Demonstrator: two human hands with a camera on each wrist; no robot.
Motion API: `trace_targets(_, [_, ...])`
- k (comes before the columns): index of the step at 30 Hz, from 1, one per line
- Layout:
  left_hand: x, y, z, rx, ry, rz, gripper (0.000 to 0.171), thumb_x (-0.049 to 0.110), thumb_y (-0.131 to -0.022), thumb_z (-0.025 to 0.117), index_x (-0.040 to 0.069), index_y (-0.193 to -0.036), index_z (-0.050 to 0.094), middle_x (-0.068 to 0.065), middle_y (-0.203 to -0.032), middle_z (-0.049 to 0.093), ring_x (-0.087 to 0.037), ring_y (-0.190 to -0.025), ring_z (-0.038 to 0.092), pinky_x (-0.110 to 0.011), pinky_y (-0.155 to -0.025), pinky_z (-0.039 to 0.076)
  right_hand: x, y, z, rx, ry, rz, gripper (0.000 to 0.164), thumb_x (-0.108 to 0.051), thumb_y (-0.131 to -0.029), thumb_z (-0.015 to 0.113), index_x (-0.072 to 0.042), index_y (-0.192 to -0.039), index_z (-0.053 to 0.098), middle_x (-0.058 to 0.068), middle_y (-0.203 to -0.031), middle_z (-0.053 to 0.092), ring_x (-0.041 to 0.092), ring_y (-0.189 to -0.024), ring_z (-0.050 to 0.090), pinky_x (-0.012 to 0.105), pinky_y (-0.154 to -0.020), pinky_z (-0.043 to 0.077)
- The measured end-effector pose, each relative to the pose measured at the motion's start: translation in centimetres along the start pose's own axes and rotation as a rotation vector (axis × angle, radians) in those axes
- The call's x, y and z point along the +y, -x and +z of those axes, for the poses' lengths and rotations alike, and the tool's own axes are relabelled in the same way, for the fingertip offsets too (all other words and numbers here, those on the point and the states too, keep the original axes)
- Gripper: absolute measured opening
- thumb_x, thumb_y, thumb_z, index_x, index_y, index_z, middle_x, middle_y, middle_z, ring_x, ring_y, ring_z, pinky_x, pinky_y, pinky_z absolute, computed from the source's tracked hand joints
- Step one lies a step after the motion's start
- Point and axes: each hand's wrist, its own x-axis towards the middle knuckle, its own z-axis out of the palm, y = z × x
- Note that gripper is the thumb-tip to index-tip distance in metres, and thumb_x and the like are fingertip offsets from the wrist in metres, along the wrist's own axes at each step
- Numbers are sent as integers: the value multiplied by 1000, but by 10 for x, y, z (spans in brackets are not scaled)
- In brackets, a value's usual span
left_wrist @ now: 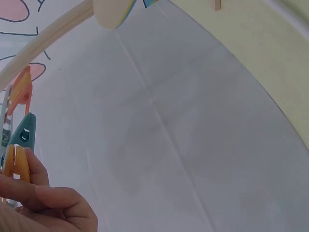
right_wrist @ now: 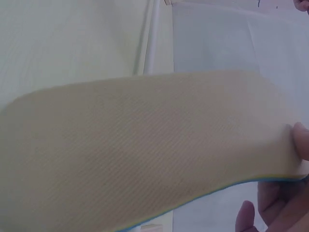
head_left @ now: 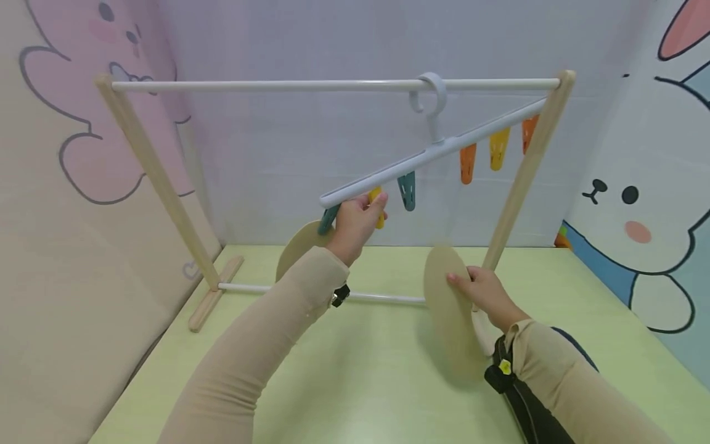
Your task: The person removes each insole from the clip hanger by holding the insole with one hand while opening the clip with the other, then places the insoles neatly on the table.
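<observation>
A white clip hanger [head_left: 383, 176] hangs tilted, its left end low. My left hand [head_left: 355, 227] is at that end, thumb and fingers pinching a yellow clip [left_wrist: 20, 166]. Beside it, a dark green clip [head_left: 328, 220] has a beige insole [head_left: 298, 246] below it, partly hidden behind my forearm. In my right hand [head_left: 492, 295] is another beige insole [right_wrist: 145, 145], pinched near one end between thumb and fingers. It stands upright and apart from the hanger, with a blue and yellow edge showing in the right wrist view.
The hanger's hook [head_left: 438, 102] loops over the white top rod [head_left: 249, 86] of a wooden-sided rack. Another green clip [head_left: 407, 191], orange clips [head_left: 468, 163] and a yellow one hang farther right. A lower white rod [head_left: 383, 298] crosses above the pale green table [head_left: 355, 394].
</observation>
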Motion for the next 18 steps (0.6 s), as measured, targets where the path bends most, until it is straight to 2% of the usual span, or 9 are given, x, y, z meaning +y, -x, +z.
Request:
trace_targets(5, [2, 2, -3, 2, -20, 0, 31, 26, -96, 61, -4, -99, 67, -2, -73, 59, -14, -74, 51, -22, -63, 37, 1, 0, -9, -95, 66, -3, 34, -21, -99, 55, 13, -97, 61, 11, -84, 67, 14, -78, 57, 38, -76, 46])
trace_targets(11, [3, 3, -8, 25, -22, -17, 31, 25, -96, 60, -4, -104, 67, -3, -74, 60, -14, -75, 53, -22, -64, 39, 2, 4, -18, -164, 87, 12, 30, -16, -99, 52, 9, -85, 59, 3, -75, 57, 16, -70, 46, 32, -62, 39])
trace_targets(15, [5, 4, -10, 18, -33, -28, 32, 26, -97, 59, -4, -105, 67, -4, -76, 61, -14, -77, 54, -23, -67, 40, 5, 8, -24, -192, 95, 49, 30, -18, -100, 49, 9, -90, 59, 6, -80, 58, 17, -72, 47, 33, -62, 40])
trace_targets(18, [5, 6, -10, 13, -40, -32, 33, 27, -97, 59, -5, -106, 66, -5, -77, 61, -15, -79, 55, -24, -70, 41, 9, 8, -29, -204, 105, 72, 34, -19, -102, 45, 13, -99, 57, 14, -87, 60, 22, -77, 52, 36, -65, 42])
